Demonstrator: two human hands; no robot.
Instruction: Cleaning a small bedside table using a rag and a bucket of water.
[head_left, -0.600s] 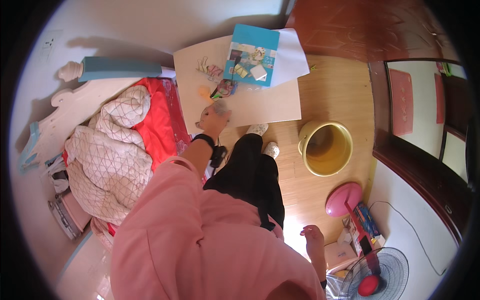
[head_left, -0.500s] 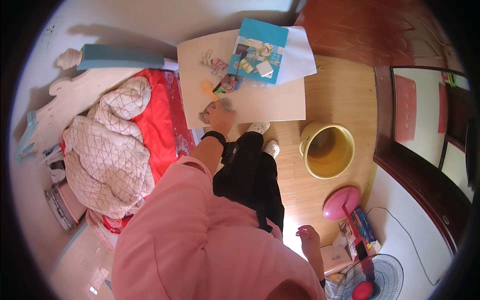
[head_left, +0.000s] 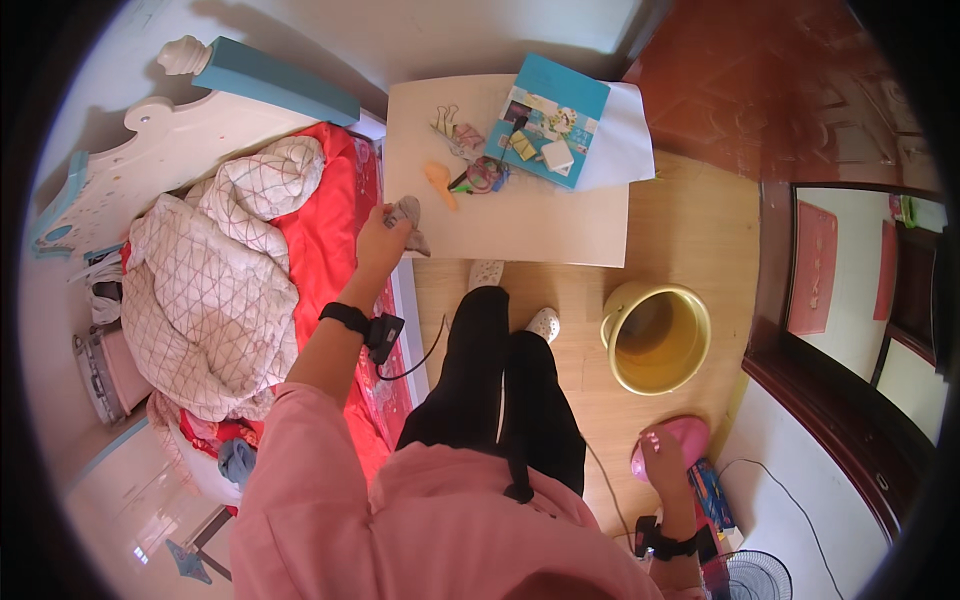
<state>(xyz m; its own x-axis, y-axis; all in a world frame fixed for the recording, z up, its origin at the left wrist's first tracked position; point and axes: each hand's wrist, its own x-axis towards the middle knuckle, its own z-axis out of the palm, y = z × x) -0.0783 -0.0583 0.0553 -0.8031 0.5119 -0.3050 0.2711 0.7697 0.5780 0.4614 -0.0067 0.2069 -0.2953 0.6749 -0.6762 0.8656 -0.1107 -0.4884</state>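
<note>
Head | pale table (head_left: 530, 225): left hand (head_left: 383, 243) holds grey item (head_left: 412, 213) | floor (head_left: 575, 345): yellow bucket (head_left: 668, 362)

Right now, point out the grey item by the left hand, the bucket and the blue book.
Grey item (head_left: 413, 224): head view, its middle.
Bucket (head_left: 687, 338): head view, right inner wall.
Blue book (head_left: 562, 92): head view, plain upper cover.

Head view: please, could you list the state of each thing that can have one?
Grey cloth-like item, held at the table's near left corner
Left hand, closed on that item
Right hand, loosely curled; nothing visibly held
Yellow bucket, upright, open-topped; contents unclear
Blue book, closed, lying flat
Patterned quilt, rumpled
White clogs, worn
Electric fan, partly visible; running or not unclear
</note>
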